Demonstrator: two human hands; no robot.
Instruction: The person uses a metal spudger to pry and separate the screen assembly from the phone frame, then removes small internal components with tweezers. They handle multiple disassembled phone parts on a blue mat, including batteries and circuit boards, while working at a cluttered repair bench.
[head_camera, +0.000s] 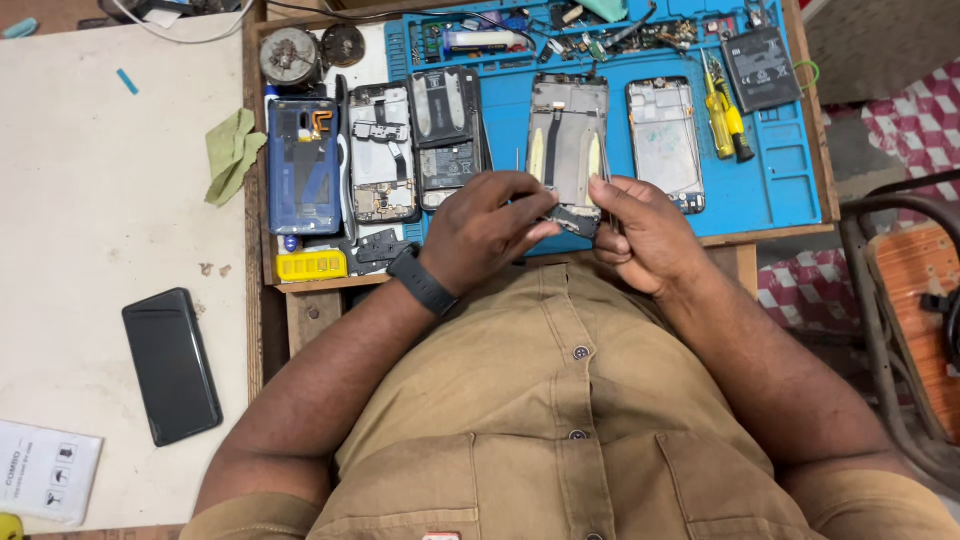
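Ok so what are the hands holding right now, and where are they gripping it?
Both hands, left hand and right hand, meet on a small dark phone part at the lower end of the opened phone frame, pinched at its ends. What the part is cannot be told.

Five opened phones (567, 140), perhaps; two screwdrivers (726, 118).

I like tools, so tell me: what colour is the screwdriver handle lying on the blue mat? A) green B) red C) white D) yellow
D: the screwdriver on the blue mat, near the opened phones, has a yellow handle with a black tip.
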